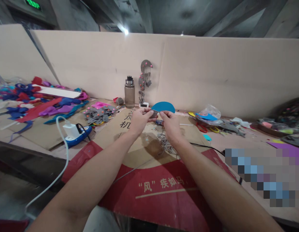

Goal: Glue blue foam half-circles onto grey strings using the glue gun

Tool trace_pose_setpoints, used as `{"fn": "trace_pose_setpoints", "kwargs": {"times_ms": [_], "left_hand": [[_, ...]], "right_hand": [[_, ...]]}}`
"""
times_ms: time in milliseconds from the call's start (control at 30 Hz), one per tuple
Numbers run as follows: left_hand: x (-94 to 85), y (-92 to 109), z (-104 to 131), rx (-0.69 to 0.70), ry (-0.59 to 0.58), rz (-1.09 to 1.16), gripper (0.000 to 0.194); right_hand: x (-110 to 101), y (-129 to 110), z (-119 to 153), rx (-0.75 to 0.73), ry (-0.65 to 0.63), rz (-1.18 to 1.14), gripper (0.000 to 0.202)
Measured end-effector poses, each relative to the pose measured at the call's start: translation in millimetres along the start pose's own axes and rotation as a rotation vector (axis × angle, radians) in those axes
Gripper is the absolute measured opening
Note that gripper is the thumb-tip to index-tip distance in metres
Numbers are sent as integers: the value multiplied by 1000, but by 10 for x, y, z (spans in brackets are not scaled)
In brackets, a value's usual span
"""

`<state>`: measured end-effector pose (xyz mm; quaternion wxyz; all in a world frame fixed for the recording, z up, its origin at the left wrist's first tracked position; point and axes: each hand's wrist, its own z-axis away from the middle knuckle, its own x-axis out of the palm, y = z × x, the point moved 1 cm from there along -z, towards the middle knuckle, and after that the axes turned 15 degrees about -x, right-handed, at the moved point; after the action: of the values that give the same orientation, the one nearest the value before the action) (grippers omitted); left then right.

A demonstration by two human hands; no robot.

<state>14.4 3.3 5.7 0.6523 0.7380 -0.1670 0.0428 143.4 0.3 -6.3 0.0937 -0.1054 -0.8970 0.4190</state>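
Left hand [140, 120] pinches small, flat, grey fabric-like piece [154, 113], apparently steadying it; right hand's [171, 123] fingers pinched together alongside, contents indistinguishable.

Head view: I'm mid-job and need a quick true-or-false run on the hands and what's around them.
1. The left hand holds a small grey piece. True.
2. The right hand rests by the water bottle, well away from the left. False: the right hand is close to the left, its fingertips near the small grey piece; whether they touch it is unclear.
3. Tangled grey string lies on the cardboard. True.
4. The power strip is red. False: the power strip is blue.
5. The blue disc shows beyond the hands. True.
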Motion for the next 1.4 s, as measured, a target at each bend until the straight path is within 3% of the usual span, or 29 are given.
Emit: {"fn": "trace_pose_setpoints", "kwargs": {"times_ms": [300,600,967,1200,1300,1400], "left_hand": [[13,31,15,-65,-57,71,9],[-17,43,-10,-194,-120,173,8],[-60,36,-58,-217,-155,201,6],[-61,35,-67,-267,-243,197,11],[-18,13,-52,-204,-199,182,16],[21,-29,-28,-59,-55,82,23]], "right_hand": [[27,-81,16,83,22,-167,26],[-32,-5,-34,-44,-4,-8,25],[-60,-27,-47,-11,-47,-25,31],[-41,-104,-28,2,-37,-57,25],[-47,-86,-20,12,19,-39,25],[-41,-78,-10,-3,54,-5,22]]}}
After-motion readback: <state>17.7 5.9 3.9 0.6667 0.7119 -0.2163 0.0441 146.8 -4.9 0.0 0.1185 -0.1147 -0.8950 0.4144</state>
